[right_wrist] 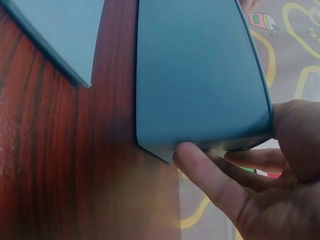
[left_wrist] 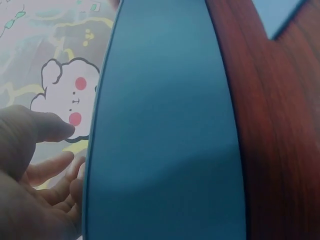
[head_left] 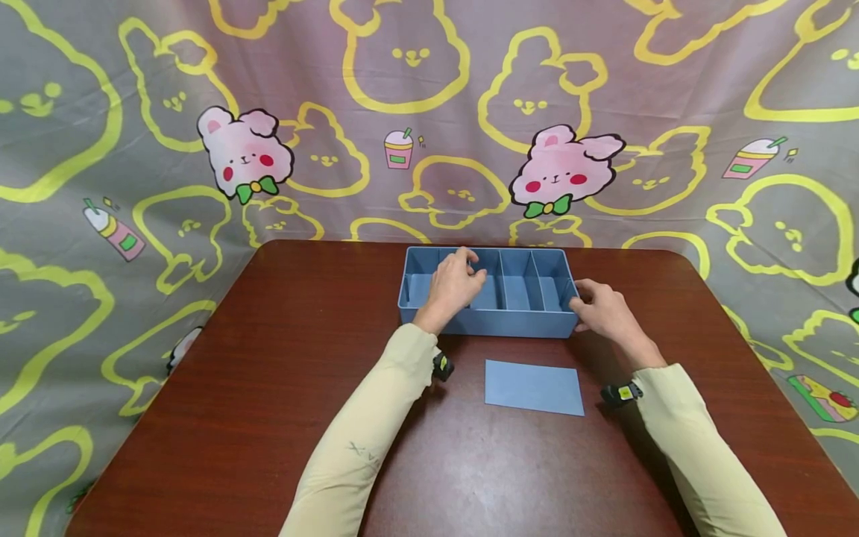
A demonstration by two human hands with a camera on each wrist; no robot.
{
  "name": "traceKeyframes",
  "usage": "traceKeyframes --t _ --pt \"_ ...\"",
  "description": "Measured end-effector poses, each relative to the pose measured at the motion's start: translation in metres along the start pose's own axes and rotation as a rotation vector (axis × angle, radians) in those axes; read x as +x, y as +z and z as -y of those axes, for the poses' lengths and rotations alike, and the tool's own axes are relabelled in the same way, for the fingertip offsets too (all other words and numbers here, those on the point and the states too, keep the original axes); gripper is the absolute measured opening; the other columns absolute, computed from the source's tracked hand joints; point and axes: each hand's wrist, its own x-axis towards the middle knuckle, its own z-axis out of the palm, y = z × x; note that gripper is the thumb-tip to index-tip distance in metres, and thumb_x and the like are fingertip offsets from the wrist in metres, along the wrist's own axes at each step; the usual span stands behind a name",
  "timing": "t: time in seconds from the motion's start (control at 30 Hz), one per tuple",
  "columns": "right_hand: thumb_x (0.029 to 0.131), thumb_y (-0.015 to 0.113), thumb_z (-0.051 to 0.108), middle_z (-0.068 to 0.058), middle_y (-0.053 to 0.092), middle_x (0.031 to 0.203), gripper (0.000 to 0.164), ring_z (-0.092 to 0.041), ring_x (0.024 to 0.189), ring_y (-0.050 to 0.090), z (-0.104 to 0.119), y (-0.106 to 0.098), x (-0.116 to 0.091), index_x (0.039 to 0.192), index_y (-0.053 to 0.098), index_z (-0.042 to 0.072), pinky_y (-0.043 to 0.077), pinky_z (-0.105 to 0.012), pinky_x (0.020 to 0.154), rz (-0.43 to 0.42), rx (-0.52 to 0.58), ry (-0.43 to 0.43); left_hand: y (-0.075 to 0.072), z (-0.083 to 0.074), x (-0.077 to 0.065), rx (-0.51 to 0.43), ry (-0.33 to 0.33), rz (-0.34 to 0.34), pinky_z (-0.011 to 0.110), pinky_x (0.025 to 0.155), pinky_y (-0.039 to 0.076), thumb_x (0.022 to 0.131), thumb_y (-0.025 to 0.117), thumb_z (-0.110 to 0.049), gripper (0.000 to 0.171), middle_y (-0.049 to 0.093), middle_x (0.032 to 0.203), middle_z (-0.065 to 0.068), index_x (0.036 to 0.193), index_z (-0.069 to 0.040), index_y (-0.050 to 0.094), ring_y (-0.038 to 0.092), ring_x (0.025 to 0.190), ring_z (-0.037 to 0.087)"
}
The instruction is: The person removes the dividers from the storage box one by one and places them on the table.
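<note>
A blue divided box (head_left: pixel 510 324) with several compartments stands toward the far side of the table. Over its left half hovers my left hand (head_left: pixel 452 283), fingers loosely bent with nothing between them; it hides part of the compartments. In the left wrist view, the thumb and fingers (left_wrist: pixel 50 172) show above the box's rim. My right hand (head_left: pixel 607 313) grips the box at its right end. The right wrist view has fingers (right_wrist: pixel 200 167) against the outside of the end wall, while the upper part of the hand lies at the rim.
A flat blue rectangular panel (head_left: pixel 534 388) lies on the brown table (head_left: pixel 282 388), nearer than the box. Behind and beside the table hangs a grey curtain (head_left: pixel 349 209) with cartoon rabbits. Black wrist cameras (head_left: pixel 443 366) sit under both sleeves.
</note>
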Motion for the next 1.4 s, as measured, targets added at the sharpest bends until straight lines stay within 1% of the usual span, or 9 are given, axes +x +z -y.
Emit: traceKeyframes --t 0.1,0.23,0.53,0.77,0.9,1.07,1.17,1.3,1.4 --pt "0.096 0.046 0.016 -0.033 0.056 0.128 0.052 -0.025 0.075 0.073 0.000 0.000 0.000 0.143 0.040 -0.005 0.060 -0.041 0.070 -0.002 -0.001 0.002 0.000 0.000 0.001 -0.030 -0.022 -0.002 0.039 0.078 0.050 0.097 0.061 -0.031 0.035 0.063 0.115 0.012 0.126 -0.012 0.056 0.061 0.093 0.022" --pt "0.095 0.046 0.016 -0.032 0.056 0.128 0.052 -0.023 0.072 0.072 0.000 0.000 0.000 0.143 0.040 -0.005 0.060 -0.040 0.069 -0.004 -0.004 -0.003 0.001 0.001 0.003 -0.043 -0.048 -0.005 0.038 0.078 0.049 0.097 0.061 -0.031 0.037 0.060 0.116 0.012 0.128 -0.012 0.055 0.060 0.095 0.023" --pt "0.096 0.046 0.017 -0.032 0.055 0.130 0.053 -0.019 0.070 0.071 0.001 0.000 0.002 0.143 0.040 -0.005 0.060 -0.039 0.069 -0.002 -0.010 -0.005 0.006 0.003 0.006 -0.028 -0.105 -0.017 0.039 0.083 0.047 0.095 0.063 -0.031 0.042 0.054 0.117 0.008 0.131 -0.015 0.050 0.056 0.099 0.023" --pt "0.097 0.046 0.017 -0.032 0.054 0.131 0.053 -0.022 0.074 0.072 0.000 0.000 0.001 0.144 0.039 -0.005 0.060 -0.040 0.070 0.000 -0.005 0.002 0.008 0.003 0.007 -0.071 -0.121 0.005 0.040 0.082 0.047 0.095 0.063 -0.030 0.045 0.052 0.120 0.010 0.134 -0.014 0.048 0.055 0.099 0.024" --pt "0.097 0.046 0.016 -0.032 0.053 0.132 0.053 -0.026 0.077 0.073 0.000 0.001 0.000 0.145 0.038 -0.005 0.059 -0.042 0.073 0.004 0.002 0.008 0.009 0.004 0.008 -0.078 -0.126 0.011 0.040 0.082 0.048 0.095 0.064 -0.030 0.047 0.052 0.121 0.010 0.135 -0.014 0.046 0.056 0.099 0.024" --pt "0.097 0.046 0.016 -0.032 0.054 0.131 0.052 -0.026 0.077 0.073 0.000 0.000 -0.001 0.145 0.038 -0.004 0.060 -0.042 0.073 0.006 -0.001 0.009 0.010 0.004 0.010 -0.067 -0.150 0.015 0.042 0.086 0.047 0.094 0.065 -0.032 0.050 0.053 0.120 0.010 0.136 -0.015 0.045 0.056 0.099 0.024" --pt "0.097 0.046 0.016 -0.032 0.054 0.130 0.052 -0.026 0.077 0.073 0.000 0.000 0.000 0.145 0.038 -0.004 0.060 -0.042 0.072 0.006 -0.004 0.010 0.011 0.004 0.010 -0.072 -0.169 0.025 0.043 0.089 0.047 0.094 0.065 -0.033 0.053 0.053 0.123 0.010 0.139 -0.017 0.043 0.056 0.100 0.025" --pt "0.097 0.046 0.016 -0.032 0.054 0.130 0.052 -0.026 0.076 0.073 -0.001 0.000 0.000 0.144 0.039 -0.004 0.060 -0.042 0.072 0.003 -0.004 0.010 0.012 0.005 0.010 -0.072 -0.187 0.045 0.042 0.085 0.049 0.094 0.065 -0.033 0.059 0.056 0.122 0.011 0.144 -0.018 0.038 0.060 0.090 0.025" --pt "0.097 0.046 0.016 -0.033 0.054 0.130 0.053 -0.025 0.076 0.073 -0.001 0.001 0.000 0.144 0.038 -0.005 0.060 -0.042 0.072 0.004 -0.004 0.010 0.013 0.006 0.011 -0.062 -0.203 0.062 0.040 0.078 0.050 0.094 0.065 -0.033 0.064 0.061 0.113 0.010 0.148 -0.019 0.033 0.061 0.077 0.022"
